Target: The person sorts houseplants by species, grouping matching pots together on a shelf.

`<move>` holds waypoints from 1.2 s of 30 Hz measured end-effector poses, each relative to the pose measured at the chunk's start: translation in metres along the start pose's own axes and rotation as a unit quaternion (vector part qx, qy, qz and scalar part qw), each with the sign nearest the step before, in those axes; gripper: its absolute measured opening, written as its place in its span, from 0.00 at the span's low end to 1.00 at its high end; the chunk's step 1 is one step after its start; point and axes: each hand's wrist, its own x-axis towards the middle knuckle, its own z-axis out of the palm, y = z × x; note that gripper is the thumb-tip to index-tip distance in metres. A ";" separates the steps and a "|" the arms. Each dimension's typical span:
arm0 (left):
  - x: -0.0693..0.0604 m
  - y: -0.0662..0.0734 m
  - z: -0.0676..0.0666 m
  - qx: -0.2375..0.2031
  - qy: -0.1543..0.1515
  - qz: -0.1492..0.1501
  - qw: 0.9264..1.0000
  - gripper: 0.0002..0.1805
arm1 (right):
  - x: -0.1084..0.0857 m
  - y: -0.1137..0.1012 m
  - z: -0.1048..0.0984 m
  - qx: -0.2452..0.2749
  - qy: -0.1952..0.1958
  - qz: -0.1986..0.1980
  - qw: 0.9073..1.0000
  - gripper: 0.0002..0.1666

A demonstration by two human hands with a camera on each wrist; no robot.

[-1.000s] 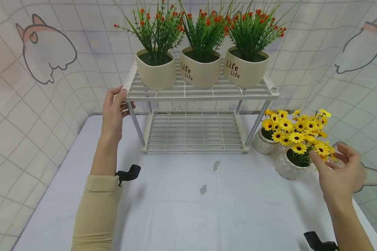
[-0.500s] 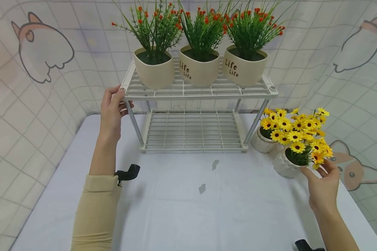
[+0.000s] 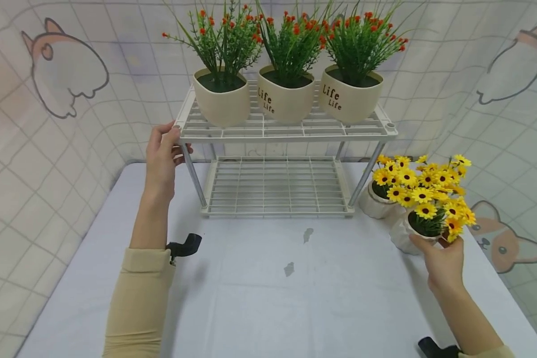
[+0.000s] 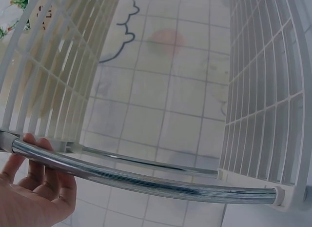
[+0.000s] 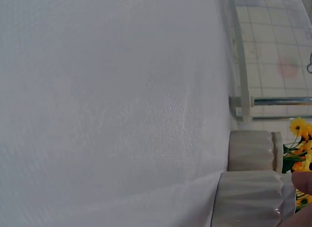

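Seen from the middle of the head view, the left hand (image 3: 161,154) is just past 9 o'clock. Its fingers are curled round a metal post (image 4: 146,180) of the white rack (image 3: 288,139), close under the upper tier, with the thumb up at that tier's corner.

The right hand (image 3: 445,261) lies towards 4 o'clock, bent to a narrow grip and holding the rim of the front flowerpot (image 3: 402,238). The thumb is at the rim on the near side; the fingers are partly hidden beneath yellow flowers (image 3: 422,195). This whitish, ridged pot stands upright on the tabletop (image 3: 250,318), also towards 4 o'clock. The back flowerpot (image 3: 376,205) stands just after 3 o'clock, beside the rack's right front post; whether the two pots touch is hard to tell.

The rack stands upright on the tabletop. Its upper tier carries three cream pots (image 3: 286,102) in a row from 11 o'clock to between 1 and 2, each planted with red-flowered greenery (image 3: 291,54). The middle and right ones show the lettering "Life". Two grey patches (image 3: 289,269) mark the tabletop between 5 and 6 o'clock.
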 end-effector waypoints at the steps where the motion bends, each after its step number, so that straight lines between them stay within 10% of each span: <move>1: 0.000 0.000 0.000 -0.002 -0.002 0.000 1.000 0.19 | 0.002 -0.001 0.000 0.000 0.000 0.001 1.000 0.65; 15: 0.001 -0.003 0.002 0.003 -0.002 0.009 1.000 0.19 | 0.016 0.003 0.010 0.019 -0.011 -0.083 0.996 0.67; 36: 0.001 -0.003 0.001 0.008 0.002 0.007 1.000 0.18 | 0.016 0.004 0.011 0.037 0.028 -0.050 0.998 0.68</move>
